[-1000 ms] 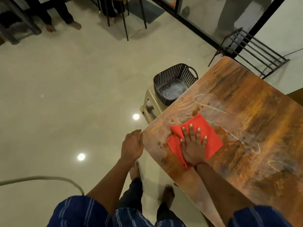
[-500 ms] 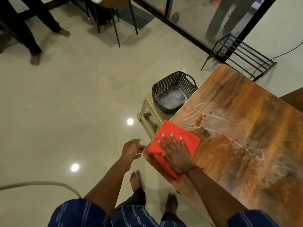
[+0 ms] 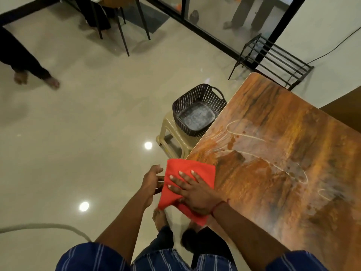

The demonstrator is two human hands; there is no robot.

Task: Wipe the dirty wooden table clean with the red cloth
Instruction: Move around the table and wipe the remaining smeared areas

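The red cloth hangs half over the left edge of the wooden table. My right hand lies flat on it with the fingers straight and spread. My left hand is just off the table edge beside the cloth, fingers extended toward its underside; part of them is hidden by the cloth. White streaks and brown spots mark the tabletop beyond the cloth.
A dark perforated basket stands on a beige plastic stool against the table's left edge. A black metal rack is behind the table's far corner. Chair legs and another person's feet are on the tiled floor.
My right hand has slid the cloth leftward across the table to its edge, so the cloth now overhangs. My left hand has moved in under the overhanging part.
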